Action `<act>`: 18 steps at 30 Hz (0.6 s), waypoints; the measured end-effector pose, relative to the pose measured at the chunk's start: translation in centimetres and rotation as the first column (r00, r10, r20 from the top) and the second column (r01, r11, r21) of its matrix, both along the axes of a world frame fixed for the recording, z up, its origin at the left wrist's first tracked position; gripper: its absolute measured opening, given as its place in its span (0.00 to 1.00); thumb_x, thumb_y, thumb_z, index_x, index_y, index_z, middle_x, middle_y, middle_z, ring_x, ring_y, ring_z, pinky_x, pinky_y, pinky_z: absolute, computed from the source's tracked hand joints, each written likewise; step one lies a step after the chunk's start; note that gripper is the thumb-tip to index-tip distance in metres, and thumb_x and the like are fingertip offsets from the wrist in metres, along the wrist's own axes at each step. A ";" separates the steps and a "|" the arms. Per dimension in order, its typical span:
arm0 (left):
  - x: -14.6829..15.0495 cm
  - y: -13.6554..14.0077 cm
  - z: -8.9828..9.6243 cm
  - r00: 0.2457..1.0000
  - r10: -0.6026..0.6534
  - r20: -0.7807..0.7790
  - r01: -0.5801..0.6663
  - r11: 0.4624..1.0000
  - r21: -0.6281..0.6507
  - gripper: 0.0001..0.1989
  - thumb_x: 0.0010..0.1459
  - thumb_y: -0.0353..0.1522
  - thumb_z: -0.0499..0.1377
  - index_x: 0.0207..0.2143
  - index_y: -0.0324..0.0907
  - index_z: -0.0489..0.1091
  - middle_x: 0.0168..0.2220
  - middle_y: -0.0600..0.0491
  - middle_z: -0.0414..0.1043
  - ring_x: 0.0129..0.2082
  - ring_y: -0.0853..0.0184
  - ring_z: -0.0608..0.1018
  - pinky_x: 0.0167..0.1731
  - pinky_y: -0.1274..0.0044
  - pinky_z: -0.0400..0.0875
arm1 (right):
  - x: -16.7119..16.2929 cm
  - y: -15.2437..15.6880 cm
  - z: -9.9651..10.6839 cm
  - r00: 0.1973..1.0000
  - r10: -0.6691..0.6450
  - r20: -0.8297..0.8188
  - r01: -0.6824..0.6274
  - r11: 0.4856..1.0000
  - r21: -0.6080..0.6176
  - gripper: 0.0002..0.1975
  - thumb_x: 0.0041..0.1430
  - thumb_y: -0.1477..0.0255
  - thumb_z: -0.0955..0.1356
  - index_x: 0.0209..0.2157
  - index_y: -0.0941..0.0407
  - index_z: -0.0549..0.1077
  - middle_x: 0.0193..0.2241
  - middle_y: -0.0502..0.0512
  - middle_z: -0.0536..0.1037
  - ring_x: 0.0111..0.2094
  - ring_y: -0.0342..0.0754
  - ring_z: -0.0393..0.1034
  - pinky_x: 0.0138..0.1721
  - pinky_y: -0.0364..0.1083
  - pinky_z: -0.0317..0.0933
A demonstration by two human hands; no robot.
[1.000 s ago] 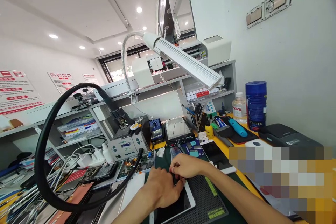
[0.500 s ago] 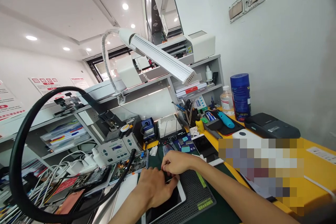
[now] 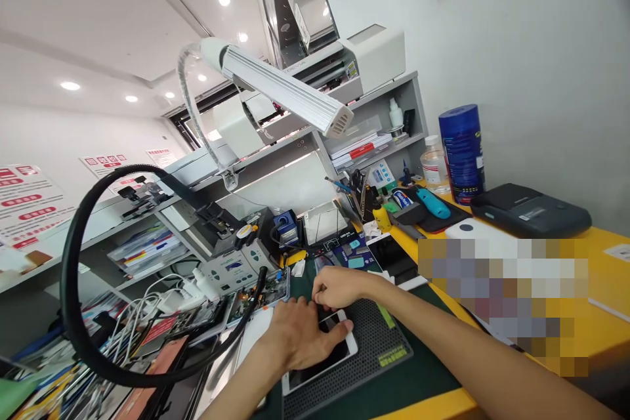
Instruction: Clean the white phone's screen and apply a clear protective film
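Observation:
A white-framed tablet with a black screen (image 3: 315,367) lies on a dark perforated mat (image 3: 361,361). My left hand (image 3: 302,335) spans it and holds it down, fingers over the far left part and the thumb stretched to the right edge. Just beyond, at the tablet's far end, my right hand (image 3: 339,287) is closed in a pinch; what its fingertips hold is hidden. Beside my left forearm is a white flat panel (image 3: 253,335). Another white-framed device with a dark screen (image 3: 394,259) lies past my right hand.
A thick black flexible hose (image 3: 69,289) loops at left, its tip by an opened device with exposed circuitry (image 3: 256,295). A white lamp (image 3: 285,88) hangs overhead. Cables and stacked parts crowd the left. A blue canister (image 3: 461,154) and black case (image 3: 531,210) stand at right.
The view has shifted slightly. My left thumb has straightened outward along the tablet's right edge. My right hand stays pinched at the tablet's far end.

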State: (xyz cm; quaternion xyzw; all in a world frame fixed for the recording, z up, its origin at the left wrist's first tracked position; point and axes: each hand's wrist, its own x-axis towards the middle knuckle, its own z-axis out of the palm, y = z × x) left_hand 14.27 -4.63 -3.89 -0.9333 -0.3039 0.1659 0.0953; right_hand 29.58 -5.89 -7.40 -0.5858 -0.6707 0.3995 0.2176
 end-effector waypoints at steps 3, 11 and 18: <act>-0.1 -0.1 0.0 1.000 -0.008 -0.003 0.008 1.000 0.008 0.53 0.55 0.63 0.29 0.48 0.32 0.75 0.41 0.31 0.75 0.43 0.39 0.77 0.42 0.53 0.68 | 0.0 -0.1 0.1 1.000 0.005 -0.001 -0.005 1.000 -0.006 0.12 0.66 0.65 0.67 0.45 0.59 0.73 0.41 0.55 0.77 0.38 0.48 0.74 0.39 0.50 0.71; -0.4 -1.0 0.2 0.999 0.039 0.002 -0.039 0.999 -0.011 0.53 0.51 0.67 0.35 0.49 0.32 0.73 0.44 0.32 0.73 0.46 0.38 0.74 0.45 0.51 0.65 | -0.2 -0.1 0.0 1.000 -0.003 0.008 0.003 1.000 -0.004 0.13 0.66 0.65 0.67 0.46 0.59 0.73 0.42 0.55 0.77 0.37 0.48 0.74 0.38 0.50 0.71; -3.5 0.8 2.6 1.000 -0.012 0.011 0.014 0.964 -0.267 0.35 0.43 0.56 0.63 0.45 0.39 0.70 0.43 0.44 0.70 0.44 0.50 0.73 0.43 0.63 0.68 | 0.1 -0.4 0.5 0.999 0.021 0.024 -0.021 1.000 0.021 0.12 0.67 0.64 0.67 0.41 0.59 0.74 0.37 0.53 0.77 0.34 0.46 0.74 0.36 0.48 0.70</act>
